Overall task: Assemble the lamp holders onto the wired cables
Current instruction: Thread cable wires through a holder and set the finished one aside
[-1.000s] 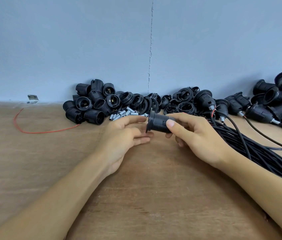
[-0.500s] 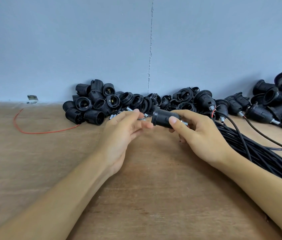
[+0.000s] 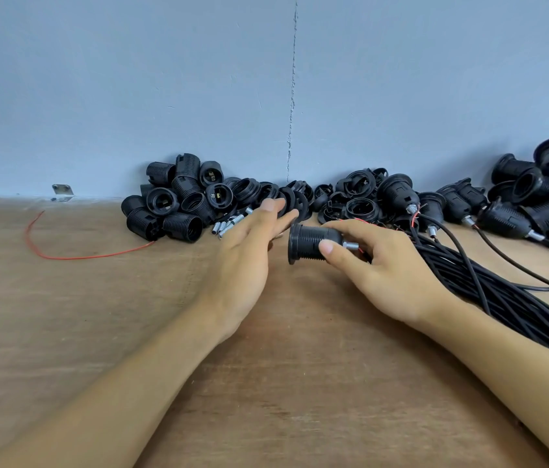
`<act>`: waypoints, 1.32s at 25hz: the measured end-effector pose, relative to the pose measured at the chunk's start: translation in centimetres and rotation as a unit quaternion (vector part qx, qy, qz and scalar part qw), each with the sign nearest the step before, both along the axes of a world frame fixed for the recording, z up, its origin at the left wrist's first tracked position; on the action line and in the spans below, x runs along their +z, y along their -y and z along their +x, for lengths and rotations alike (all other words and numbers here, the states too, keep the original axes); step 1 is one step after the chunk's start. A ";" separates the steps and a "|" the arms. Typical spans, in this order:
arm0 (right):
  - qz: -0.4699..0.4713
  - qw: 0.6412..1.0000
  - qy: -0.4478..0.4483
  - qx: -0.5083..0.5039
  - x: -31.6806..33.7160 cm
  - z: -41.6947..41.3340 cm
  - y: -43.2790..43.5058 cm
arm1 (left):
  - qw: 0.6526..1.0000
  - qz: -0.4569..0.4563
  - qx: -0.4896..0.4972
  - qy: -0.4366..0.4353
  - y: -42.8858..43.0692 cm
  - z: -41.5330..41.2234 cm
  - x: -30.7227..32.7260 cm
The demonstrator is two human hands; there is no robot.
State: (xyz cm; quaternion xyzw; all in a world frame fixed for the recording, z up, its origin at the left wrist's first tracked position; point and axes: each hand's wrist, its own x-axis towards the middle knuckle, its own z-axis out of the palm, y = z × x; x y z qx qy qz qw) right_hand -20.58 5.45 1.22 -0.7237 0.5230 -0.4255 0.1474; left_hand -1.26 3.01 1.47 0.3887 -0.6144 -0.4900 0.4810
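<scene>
Nearest, both forearms reach in over the bare wooden tabletop [image 3: 300,383]. The right hand [image 3: 391,278] grips a black lamp holder [image 3: 312,243] lying on its side just above the wood, with its thumb and fingers [image 3: 344,228] curled round the threaded body. A metal nipple [image 3: 351,245] sticks out of the holder's right end and thin red wire shows beside it, so this one looks joined to its cable, or nearly so.

The left hand [image 3: 242,251] holds nothing. It is stretched flat toward the far heap, close by the holder's flanged mouth; whether it touches the flange I cannot tell.

To the right, a thick bundle of black cables [image 3: 502,298] runs toward the near right edge.

Farther back, along the wall [image 3: 199,96], lie loose holder bodies [image 3: 178,211] at left, a few spare nipples [image 3: 226,227], and a heap of loose rings [image 3: 357,201] in the middle. At far right sit finished holders [image 3: 516,217] already on their cables.

Judging by the heaps, a fair share is done, but plenty of loose parts are left to fit.
</scene>
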 end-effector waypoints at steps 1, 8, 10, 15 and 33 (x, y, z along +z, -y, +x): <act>0.002 1.000 0.010 -0.021 0.0 -0.1 0.1 | 1.000 -0.006 -0.001 -0.008 -0.1 0.0 0.1; -0.007 0.993 0.093 -0.071 0.5 -0.2 0.2 | 0.999 0.029 -0.014 -0.018 -0.7 -0.6 -0.1; 0.003 0.997 0.072 -0.027 0.7 0.2 -0.2 | 0.996 0.058 -0.047 -0.047 -0.6 -0.5 0.0; -0.011 1.000 -0.018 -0.017 0.1 0.5 -0.3 | 0.997 0.033 -0.038 -0.063 -0.4 -0.1 0.5; 0.038 0.998 0.025 0.046 0.0 0.0 0.3 | 0.993 0.024 -0.026 -0.114 0.0 -0.1 -0.1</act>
